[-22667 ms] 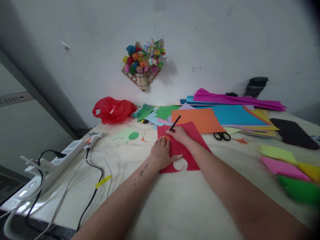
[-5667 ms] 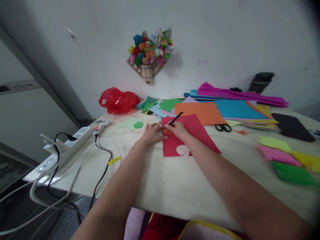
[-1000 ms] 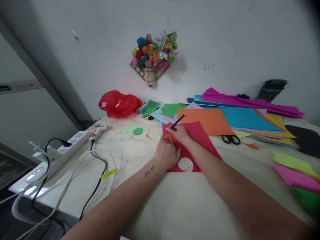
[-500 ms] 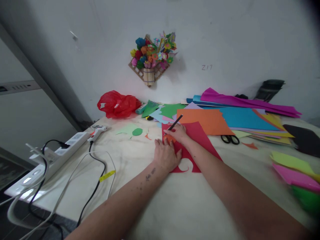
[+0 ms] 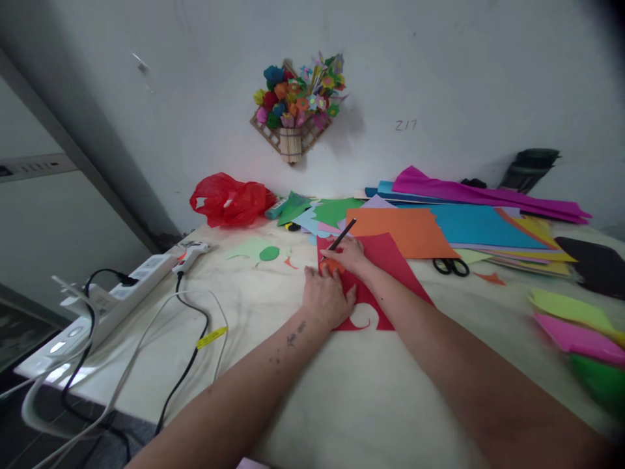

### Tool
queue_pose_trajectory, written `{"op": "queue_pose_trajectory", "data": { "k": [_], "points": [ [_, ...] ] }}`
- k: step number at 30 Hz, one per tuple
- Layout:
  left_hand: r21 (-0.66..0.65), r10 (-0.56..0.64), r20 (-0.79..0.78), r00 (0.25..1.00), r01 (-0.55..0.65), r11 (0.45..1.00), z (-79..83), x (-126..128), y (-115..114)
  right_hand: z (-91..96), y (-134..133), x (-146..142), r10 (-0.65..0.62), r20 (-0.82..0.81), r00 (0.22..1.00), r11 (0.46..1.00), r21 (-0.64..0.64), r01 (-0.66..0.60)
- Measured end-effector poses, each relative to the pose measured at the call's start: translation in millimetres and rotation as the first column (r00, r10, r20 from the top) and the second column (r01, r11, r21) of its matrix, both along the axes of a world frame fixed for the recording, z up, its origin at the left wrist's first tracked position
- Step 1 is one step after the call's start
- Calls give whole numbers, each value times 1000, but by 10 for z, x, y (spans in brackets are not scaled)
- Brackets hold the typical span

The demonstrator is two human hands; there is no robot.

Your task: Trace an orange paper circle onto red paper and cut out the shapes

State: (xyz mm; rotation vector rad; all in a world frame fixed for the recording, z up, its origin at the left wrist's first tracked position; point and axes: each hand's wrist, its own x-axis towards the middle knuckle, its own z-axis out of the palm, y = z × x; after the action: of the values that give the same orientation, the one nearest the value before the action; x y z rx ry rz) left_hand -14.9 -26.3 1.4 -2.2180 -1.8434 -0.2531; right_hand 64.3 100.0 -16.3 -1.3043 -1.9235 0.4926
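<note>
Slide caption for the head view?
Right hand holds a dark pencil at an orange piece; left hand rests on the red sheet.

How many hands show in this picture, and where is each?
2. The left hand lies over the left edge of the red sheet, touching the orange piece; just beyond, the right hand grips a pencil. No others show.

Pale table (image 5: pixel 371 391) beneath red sheet (image 5: pixel 388 254); packets (image 5: pixel 581 339), apparently
</note>
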Motion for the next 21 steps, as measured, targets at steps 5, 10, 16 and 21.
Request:
{"op": "queue_pose_trajectory", "data": {
  "k": [5,10,16,21],
  "points": [
    [-5,2,-10,1000,-2,1000,17,-1,-5,2,-6,4,-13,16,1000,1000,14,12],
    [4,4,-17,1000,-4,1000,-6,-9,7,9,-11,3,-21,-12,1000,1000,16,21],
    [13,2,-29,1000,-2,1000,-10,-8,8,-16,24,11,-23,-27,999,999,31,23],
    [3,-9,-7,1000,9,1000,-3,-5,10,-12,31,16,-21,-32,999,999,29,22]
  ]
}}
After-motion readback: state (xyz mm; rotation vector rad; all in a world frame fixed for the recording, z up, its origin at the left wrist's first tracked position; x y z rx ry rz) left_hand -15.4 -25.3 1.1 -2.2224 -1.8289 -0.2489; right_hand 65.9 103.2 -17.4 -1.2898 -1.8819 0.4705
